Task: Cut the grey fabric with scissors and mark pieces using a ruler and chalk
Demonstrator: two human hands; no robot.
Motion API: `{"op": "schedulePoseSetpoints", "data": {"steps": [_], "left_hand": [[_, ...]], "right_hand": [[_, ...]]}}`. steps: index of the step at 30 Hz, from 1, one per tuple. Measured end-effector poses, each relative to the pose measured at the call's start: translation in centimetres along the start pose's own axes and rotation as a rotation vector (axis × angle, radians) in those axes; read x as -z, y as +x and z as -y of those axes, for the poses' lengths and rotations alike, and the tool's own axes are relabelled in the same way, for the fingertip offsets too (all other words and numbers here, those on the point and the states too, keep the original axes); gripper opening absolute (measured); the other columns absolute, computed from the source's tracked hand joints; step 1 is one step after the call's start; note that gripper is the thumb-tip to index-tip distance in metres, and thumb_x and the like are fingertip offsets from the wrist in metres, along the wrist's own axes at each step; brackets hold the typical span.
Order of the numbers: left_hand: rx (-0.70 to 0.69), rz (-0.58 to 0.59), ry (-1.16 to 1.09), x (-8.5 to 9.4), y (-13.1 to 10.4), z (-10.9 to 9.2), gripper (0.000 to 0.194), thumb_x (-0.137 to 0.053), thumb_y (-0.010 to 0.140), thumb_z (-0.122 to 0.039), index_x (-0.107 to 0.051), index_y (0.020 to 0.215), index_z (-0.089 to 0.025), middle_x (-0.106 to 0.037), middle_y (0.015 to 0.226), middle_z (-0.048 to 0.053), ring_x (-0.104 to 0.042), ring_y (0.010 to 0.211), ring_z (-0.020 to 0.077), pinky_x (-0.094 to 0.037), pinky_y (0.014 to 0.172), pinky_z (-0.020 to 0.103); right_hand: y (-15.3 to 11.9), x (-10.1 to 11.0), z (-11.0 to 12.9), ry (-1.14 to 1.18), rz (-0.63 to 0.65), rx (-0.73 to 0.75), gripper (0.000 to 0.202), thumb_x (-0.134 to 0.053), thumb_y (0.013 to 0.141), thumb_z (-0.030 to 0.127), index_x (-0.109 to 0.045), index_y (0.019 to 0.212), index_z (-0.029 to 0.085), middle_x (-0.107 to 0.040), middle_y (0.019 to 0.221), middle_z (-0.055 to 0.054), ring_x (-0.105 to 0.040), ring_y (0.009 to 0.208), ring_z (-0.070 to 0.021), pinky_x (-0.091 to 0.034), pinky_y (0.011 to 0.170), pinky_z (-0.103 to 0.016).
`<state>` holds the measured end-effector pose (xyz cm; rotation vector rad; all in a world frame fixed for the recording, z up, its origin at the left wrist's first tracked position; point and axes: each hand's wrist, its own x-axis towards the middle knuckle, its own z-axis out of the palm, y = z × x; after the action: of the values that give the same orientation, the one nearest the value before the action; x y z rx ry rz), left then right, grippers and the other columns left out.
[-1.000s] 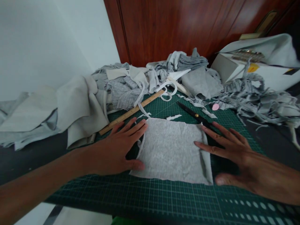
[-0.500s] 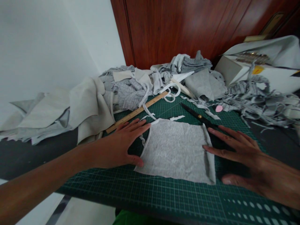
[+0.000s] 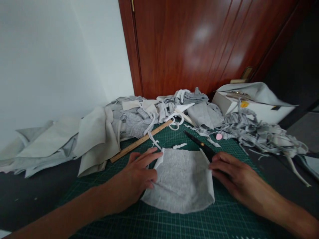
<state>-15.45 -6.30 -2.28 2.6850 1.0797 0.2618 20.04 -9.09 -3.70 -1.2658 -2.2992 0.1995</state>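
Note:
A roughly square piece of light grey knit fabric (image 3: 183,181) lies on the green cutting mat (image 3: 189,227), its left and right edges curled up. My left hand (image 3: 141,172) grips its left edge, with the thumb and lower fingers bent at the cloth and the upper fingers stretched toward the far left corner. At the opposite edge, my right hand (image 3: 231,172) has its fingers closed on the cloth; the thumb is partly hidden. Black-bladed scissors (image 3: 198,141) lie just beyond the right hand, their handles hidden. Narrow off-cuts (image 3: 179,146) rest beyond the fabric.
A wooden ruler (image 3: 142,141) slants across the mat, near white-handled scissors (image 3: 178,119). Grey cloth is heaped at left (image 3: 94,132) and along the back. At right are a tangle of fabric strips (image 3: 269,136), a white box (image 3: 261,111) and pink chalk (image 3: 219,136).
Both hands went from lying spread at the fabric's sides to gripping its edges. The fabric now bows slightly between them. The camera view has tilted upward.

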Motion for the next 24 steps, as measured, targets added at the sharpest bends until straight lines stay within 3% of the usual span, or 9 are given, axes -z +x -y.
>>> {"op": "schedulePoseSetpoints", "data": {"steps": [4, 7, 9, 11, 13, 16, 19, 21, 24], "left_hand": [[-0.002, -0.117, -0.135, 0.7, 1.6, -1.4, 0.018, -0.058, 0.099, -0.023, -0.074, 0.090, -0.022, -0.036, 0.169, 0.007, -0.038, 0.154, 0.0323, -0.038, 0.121, 0.054], [-0.063, -0.240, -0.360, 1.1, 3.8, -2.5, 0.007, -0.069, 0.093, -0.025, -0.074, 0.089, -0.022, -0.043, 0.165, 0.007, -0.038, 0.154, 0.0297, -0.035, 0.123, 0.052], [-0.116, -0.315, -0.494, 0.9, 5.2, -3.1, 0.008, -0.070, 0.093, -0.026, -0.074, 0.087, -0.021, -0.057, 0.152, 0.009, -0.051, 0.144, 0.0283, -0.043, 0.118, 0.049], [-0.144, -0.364, -0.589, 0.5, 6.3, -3.4, 0.012, -0.065, 0.096, -0.026, -0.075, 0.091, -0.020, -0.072, 0.128, 0.009, -0.068, 0.119, 0.0245, -0.055, 0.101, 0.041], [-0.111, -0.409, -0.630, 0.4, 7.0, -3.2, 0.015, -0.062, 0.096, -0.027, -0.076, 0.096, -0.020, -0.078, 0.105, 0.006, -0.073, 0.093, 0.0211, -0.058, 0.082, 0.036], [0.041, -0.501, -0.600, 1.7, 7.1, -2.2, 0.014, -0.067, 0.091, -0.028, -0.076, 0.097, -0.020, -0.080, 0.094, 0.003, -0.074, 0.085, 0.0220, -0.059, 0.079, 0.036], [0.169, -0.673, -0.498, 4.7, 6.8, -0.5, 0.017, -0.070, 0.086, -0.031, -0.074, 0.098, -0.019, -0.081, 0.099, 0.001, -0.075, 0.097, 0.0239, -0.059, 0.093, 0.040], [0.233, -0.793, -0.418, 6.9, 6.6, 1.2, 0.029, -0.068, 0.088, -0.033, -0.071, 0.112, -0.017, -0.078, 0.114, 0.001, -0.072, 0.110, 0.0245, -0.056, 0.103, 0.041], [0.427, -0.903, -0.033, 8.4, 6.5, 5.0, 0.042, -0.055, 0.098, -0.042, -0.063, 0.131, -0.018, -0.068, 0.136, 0.004, -0.066, 0.122, 0.0299, -0.049, 0.111, 0.050]], "right_hand": [[3.2, -0.3, 1.7, 0.156, -0.267, -0.146, 0.018, -0.053, 0.105, 0.036, -0.066, 0.099, 0.025, -0.071, 0.080, -0.002, -0.067, 0.065, -0.0198, -0.053, 0.060, -0.033], [5.7, -1.3, 4.1, 0.369, -0.434, -0.103, 0.013, -0.055, 0.103, 0.030, -0.065, 0.099, 0.023, -0.072, 0.081, -0.001, -0.068, 0.068, -0.0179, -0.052, 0.060, -0.029], [6.9, -2.1, 5.8, 0.453, -0.444, -0.006, 0.011, -0.057, 0.101, 0.025, -0.067, 0.098, 0.023, -0.074, 0.084, -0.001, -0.069, 0.070, -0.0169, -0.053, 0.064, -0.028], [7.5, -2.8, 7.1, 0.422, -0.390, 0.066, 0.011, -0.058, 0.100, 0.022, -0.069, 0.097, 0.023, -0.077, 0.092, -0.003, -0.072, 0.080, -0.0180, -0.056, 0.074, -0.031], [7.7, -3.0, 7.5, 0.410, -0.389, 0.071, 0.010, -0.059, 0.100, 0.023, -0.068, 0.105, 0.021, -0.079, 0.099, -0.005, -0.075, 0.087, -0.0192, -0.057, 0.081, -0.034], [7.9, -2.6, 6.1, 0.350, -0.384, 0.007, 0.022, -0.062, 0.100, 0.028, -0.061, 0.120, 0.020, -0.078, 0.110, -0.009, -0.075, 0.099, -0.0215, -0.058, 0.091, -0.038], [8.4, -1.5, 2.5, 0.186, -0.310, -0.118, 0.016, -0.060, 0.100, 0.023, -0.061, 0.115, 0.020, -0.077, 0.110, -0.010, -0.075, 0.098, -0.0218, -0.057, 0.091, -0.038], [8.8, -0.8, -0.3, 0.126, -0.271, -0.186, 0.013, -0.063, 0.095, 0.015, -0.063, 0.107, 0.020, -0.078, 0.101, -0.009, -0.075, 0.092, -0.0227, -0.057, 0.086, -0.038], [8.7, -0.5, -3.3, 0.050, -0.186, -0.240, 0.016, -0.071, 0.088, 0.010, -0.066, 0.100, 0.019, -0.077, 0.095, -0.007, -0.073, 0.089, -0.0231, -0.056, 0.082, -0.037]]}}
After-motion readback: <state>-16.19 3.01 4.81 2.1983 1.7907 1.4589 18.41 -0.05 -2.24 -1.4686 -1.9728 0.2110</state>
